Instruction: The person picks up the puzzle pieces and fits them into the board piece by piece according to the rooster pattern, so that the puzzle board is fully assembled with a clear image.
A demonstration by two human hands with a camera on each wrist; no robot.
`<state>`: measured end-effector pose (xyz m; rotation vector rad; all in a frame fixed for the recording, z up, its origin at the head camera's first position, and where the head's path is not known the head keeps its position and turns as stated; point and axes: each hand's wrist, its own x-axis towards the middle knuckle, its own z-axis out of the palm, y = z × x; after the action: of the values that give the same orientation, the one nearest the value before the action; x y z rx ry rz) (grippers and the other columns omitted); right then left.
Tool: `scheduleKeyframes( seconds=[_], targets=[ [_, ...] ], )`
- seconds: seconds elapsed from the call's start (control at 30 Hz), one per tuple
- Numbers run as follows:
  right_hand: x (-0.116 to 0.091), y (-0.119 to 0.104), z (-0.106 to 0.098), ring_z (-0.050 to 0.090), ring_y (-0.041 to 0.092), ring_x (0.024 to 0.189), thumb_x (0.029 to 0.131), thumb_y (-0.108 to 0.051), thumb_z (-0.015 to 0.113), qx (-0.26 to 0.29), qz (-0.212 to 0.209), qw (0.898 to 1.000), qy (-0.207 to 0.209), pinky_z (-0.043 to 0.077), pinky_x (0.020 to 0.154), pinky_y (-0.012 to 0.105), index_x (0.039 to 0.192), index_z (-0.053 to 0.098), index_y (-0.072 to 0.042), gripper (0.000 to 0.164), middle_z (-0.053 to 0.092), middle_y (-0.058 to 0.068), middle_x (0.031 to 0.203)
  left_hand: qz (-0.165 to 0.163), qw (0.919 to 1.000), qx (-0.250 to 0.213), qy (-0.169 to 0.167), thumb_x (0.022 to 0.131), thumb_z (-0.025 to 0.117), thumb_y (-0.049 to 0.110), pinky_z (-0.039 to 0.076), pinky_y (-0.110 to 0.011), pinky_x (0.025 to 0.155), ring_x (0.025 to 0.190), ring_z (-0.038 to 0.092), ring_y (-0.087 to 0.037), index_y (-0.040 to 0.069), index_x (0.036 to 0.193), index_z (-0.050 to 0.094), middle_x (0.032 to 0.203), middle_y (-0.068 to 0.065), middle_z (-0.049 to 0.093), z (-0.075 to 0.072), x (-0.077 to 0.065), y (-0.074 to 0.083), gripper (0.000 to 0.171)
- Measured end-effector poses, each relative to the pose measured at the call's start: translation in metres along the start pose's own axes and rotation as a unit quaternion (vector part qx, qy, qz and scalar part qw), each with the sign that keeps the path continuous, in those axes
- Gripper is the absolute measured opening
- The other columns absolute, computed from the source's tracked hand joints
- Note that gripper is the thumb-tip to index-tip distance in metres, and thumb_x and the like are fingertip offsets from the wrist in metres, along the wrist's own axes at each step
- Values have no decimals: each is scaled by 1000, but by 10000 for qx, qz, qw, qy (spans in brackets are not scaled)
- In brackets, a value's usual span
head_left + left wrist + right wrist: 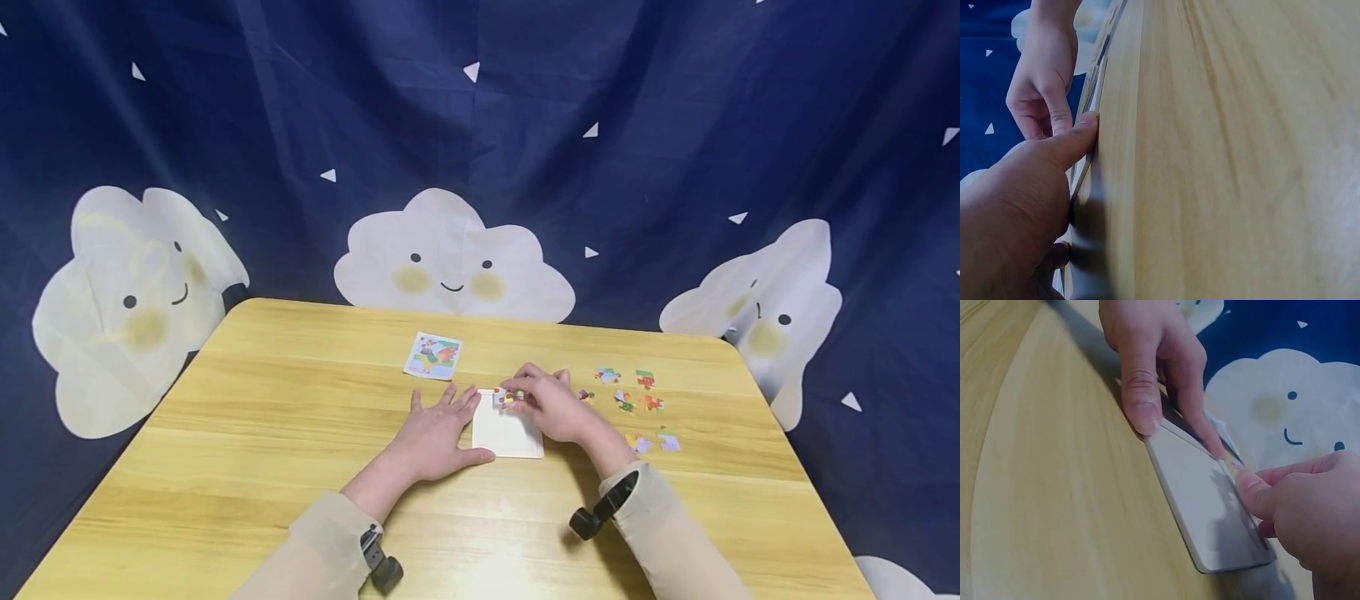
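A square white puzzle tray (508, 435) with a raised rim lies on the table between the two hands. My left hand (437, 436) is spread flat at its left side; the thumb and index finger touch the tray's near and far left corners. The right hand (557, 408) pinches a colourful jigsaw piece (500, 397) between thumb and fingers, above the tray's far left corner. From the right wrist view, the tray's white floor (1200, 494) shows the shadow of the right hand (1310, 509), whose fingers mostly hide the piece.
Several loose jigsaw pieces (624, 402) lie to the right of the tray, some partly behind the right hand and forearm. A square picture card (434, 356) lies beyond the left hand. A dark blue curtain (480, 125) with clouds hangs behind the wooden table (247, 433).
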<state>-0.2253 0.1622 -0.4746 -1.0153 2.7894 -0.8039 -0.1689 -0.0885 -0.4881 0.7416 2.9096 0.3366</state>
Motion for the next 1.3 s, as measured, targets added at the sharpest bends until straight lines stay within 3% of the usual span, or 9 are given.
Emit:
scheduleKeyframes(
  seconds=[0.43, 1.1, 1.3],
  targets=[
    [6, -5, 16, 61, 15, 99, 100, -19, 76, -23, -206, 9996, 185, 24, 86, 46, 132, 75, -10, 33, 64, 0, 116, 10, 10000, -83, 7, 93, 52, 82, 12, -83, 113, 158, 22, -36, 11, 166, 35, 173, -3, 28, 1, -1, 1, 103],
    [7, -9, 22, 61, 16, 103, 101, -26, 75, -447, -332, 9982, 213, 26, 88, 49, 128, 78, -12, 31, 62, -1, 114, 39, 10000, -75, -13, 94, 52, 81, 10, -83, 114, 159, 21, -34, 13, 167, 34, 173, -1, 27, 0, -1, 0, 102],
    [8, -9, 21, 60, 13, 96, 100, -27, 77, -520, -209, 9980, 293, 26, 89, 50, 125, 80, -16, 27, 62, -4, 112, 49, 10000, -27, 13, 94, 51, 82, 11, -83, 113, 159, 22, -35, 13, 167, 34, 173, -2, 27, 1, -1, -1, 102]
  ],
)
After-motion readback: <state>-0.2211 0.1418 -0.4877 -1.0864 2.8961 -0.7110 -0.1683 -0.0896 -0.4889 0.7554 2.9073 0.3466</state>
